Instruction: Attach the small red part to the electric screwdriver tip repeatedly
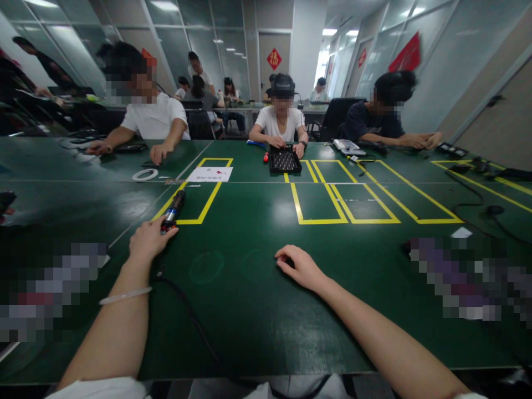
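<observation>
My left hand (150, 241) is at the lower end of a black cylindrical tool (174, 208) with a blue and silver band. Its fingers close around that end, where a bit of red shows. The tool lies slanted within a yellow tape outline on the green table (249, 327); its exact kind is unclear. My right hand (300, 267) rests on the bare tabletop at centre, fingers loosely bent and slightly apart from the thumb, with nothing visible in it. A black cable (189, 310) runs between my forearms toward the table's near edge.
A white paper sheet (211, 174) and a white tape roll (145, 174) lie beyond the tool. Across the table, a person works at a black tray (285, 160) beside a red-handled item (266, 157). Yellow tape rectangles (324, 221) mark the tabletop. Cables lie at right. Blurred-out items flank both sides.
</observation>
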Available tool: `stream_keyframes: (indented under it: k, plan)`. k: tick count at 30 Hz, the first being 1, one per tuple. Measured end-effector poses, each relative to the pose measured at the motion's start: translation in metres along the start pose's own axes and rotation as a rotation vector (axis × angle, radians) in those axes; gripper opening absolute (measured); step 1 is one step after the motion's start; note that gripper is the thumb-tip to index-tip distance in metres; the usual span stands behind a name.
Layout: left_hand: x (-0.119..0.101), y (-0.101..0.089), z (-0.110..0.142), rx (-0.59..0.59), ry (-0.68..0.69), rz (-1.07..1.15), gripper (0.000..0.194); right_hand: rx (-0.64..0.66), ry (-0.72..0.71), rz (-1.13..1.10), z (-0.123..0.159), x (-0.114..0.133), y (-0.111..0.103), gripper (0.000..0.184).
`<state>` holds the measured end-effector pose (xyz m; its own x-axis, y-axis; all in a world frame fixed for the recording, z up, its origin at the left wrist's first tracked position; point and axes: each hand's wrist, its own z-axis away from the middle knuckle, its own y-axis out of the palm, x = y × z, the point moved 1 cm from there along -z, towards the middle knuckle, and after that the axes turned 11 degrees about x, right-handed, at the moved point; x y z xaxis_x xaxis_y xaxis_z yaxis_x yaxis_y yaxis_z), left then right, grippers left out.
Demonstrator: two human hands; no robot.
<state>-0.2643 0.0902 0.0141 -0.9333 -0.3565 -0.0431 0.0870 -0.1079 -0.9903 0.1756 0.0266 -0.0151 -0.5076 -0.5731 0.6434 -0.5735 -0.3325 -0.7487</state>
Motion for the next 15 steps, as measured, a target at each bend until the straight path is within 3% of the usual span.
stream_keyframes:
  k: [5, 8, 15]
  plan:
    - [-0.011, 0.0, 0.009, -0.126, 0.066, -0.045, 0.054, 0.004, -0.003, -0.01, 0.0, 0.001, -0.001, 0.01]
    - [-0.016, 0.0, 0.013, -0.124, 0.065, -0.06, 0.044, 0.006, -0.005, -0.01, 0.0, 0.001, -0.001, 0.01]
    - [-0.016, 0.0, 0.015, -0.137, 0.046, -0.053, 0.041, 0.007, -0.011, 0.0, 0.0, 0.0, 0.001, 0.01]
